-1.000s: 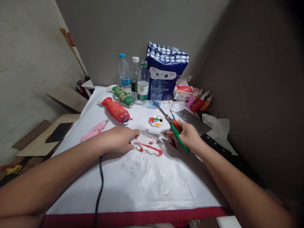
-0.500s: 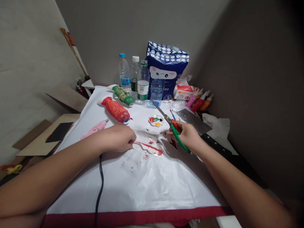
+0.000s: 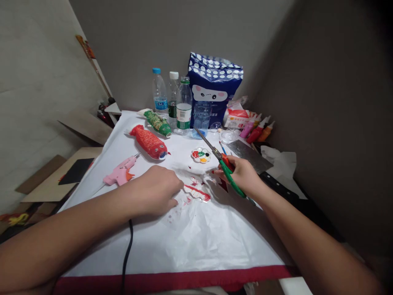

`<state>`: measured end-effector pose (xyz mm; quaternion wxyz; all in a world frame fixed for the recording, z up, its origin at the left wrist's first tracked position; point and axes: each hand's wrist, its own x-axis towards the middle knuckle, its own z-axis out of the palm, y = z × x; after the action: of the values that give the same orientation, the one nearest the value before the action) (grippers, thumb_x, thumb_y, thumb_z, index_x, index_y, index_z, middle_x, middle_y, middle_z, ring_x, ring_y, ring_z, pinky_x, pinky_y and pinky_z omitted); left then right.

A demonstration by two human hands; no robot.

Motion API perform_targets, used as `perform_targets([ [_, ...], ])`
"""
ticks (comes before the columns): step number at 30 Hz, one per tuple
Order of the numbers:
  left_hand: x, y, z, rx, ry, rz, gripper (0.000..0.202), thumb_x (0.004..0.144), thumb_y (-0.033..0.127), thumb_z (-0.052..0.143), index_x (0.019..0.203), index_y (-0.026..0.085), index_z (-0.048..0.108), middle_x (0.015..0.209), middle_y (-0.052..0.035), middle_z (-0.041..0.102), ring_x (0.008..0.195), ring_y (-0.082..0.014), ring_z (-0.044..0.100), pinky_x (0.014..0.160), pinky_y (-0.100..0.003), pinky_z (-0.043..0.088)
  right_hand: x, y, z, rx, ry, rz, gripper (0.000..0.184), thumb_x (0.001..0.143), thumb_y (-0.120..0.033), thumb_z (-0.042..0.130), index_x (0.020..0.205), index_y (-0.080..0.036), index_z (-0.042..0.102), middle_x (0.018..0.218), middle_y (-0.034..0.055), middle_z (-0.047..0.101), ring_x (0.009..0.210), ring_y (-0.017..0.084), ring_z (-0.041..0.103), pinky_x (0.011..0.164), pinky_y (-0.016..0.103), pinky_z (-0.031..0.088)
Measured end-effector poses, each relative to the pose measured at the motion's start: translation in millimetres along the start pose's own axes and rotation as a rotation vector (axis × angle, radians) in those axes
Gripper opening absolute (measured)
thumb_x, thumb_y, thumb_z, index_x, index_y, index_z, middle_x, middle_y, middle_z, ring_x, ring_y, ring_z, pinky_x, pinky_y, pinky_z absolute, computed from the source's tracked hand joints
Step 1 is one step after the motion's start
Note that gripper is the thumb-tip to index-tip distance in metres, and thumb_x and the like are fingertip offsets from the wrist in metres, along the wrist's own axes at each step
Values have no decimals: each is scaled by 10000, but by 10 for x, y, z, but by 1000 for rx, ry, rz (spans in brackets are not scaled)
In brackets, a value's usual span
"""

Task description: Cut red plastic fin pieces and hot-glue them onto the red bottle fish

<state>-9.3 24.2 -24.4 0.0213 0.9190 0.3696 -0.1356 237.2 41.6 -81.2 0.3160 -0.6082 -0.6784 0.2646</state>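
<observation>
Right hand (image 3: 242, 174) grips scissors (image 3: 218, 155), tips far, seemingly to clear the scrap (image 3: 199, 193); left hand (image 3: 158, 190) half-curls beside it, hold unclear.

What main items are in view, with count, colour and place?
Tablecloth: 1, white, centre
Painted strip: 1, red-white, middle
Palette: 1, white, beyond strip
Scissors: 1, green-orange handles, centre right
Fish figures: 2, red, green, left
Glue gun: 1, pink, left
Cord: 1, black, front
Bottles: 3, clear, back
Container: 1, clear, back
Bag: 1, blue, back
Carton: 1, red-white, back right
Squeeze bottles: 3+, pink, red, orange, right
Sheet: 1, grey, right
Boards: several, brownish, left
Left hand: 1, at strip's end
Right hand: 1, holding scissors
</observation>
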Motion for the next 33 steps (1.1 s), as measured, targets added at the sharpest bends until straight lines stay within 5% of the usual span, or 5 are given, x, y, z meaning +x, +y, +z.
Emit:
perform_targets([
  [6,-33,111,6,10,-71,3,314,782,450,572,825,170,705,726,-129,703,714,-336,663,588,-397,440,-6,-30,-25,16,4,1,177,646,-307,676,726,-175,588,656,-1,611,578,170,534,521,247,394],
  [21,-13,194,-29,18,-110,-79,323,844,204,393,717,159,686,696,-123,702,614,-240,621,504,-325,317,98,110,-97,83,69,69,203,660,-332,663,758,-178,576,705,41,653,633,211,606,544,277,441],
  [25,-67,79,-21,-308,58,31,302,833,223,428,548,181,519,498,6,460,481,-125,386,499,-296,236,12,-12,-75,145,-34,47,200,664,-342,683,733,-185,580,674,29,650,612,201,610,547,273,456],
  [28,-73,11,-42,-738,37,59,351,874,262,427,535,174,411,518,52,275,493,-90,268,493,-254,232,-108,-163,-67,197,-167,-8,202,694,-369,686,754,-186,623,667,22,668,616,197,624,558,269,463],
  [33,-13,-36,-60,-1109,84,-97,346,893,408,475,718,152,630,558,62,325,513,-71,276,472,-215,209,-286,-381,-68,353,-312,-162,235,768,-413,650,803,-181,652,762,54,714,718,210,648,628,281,488],
])
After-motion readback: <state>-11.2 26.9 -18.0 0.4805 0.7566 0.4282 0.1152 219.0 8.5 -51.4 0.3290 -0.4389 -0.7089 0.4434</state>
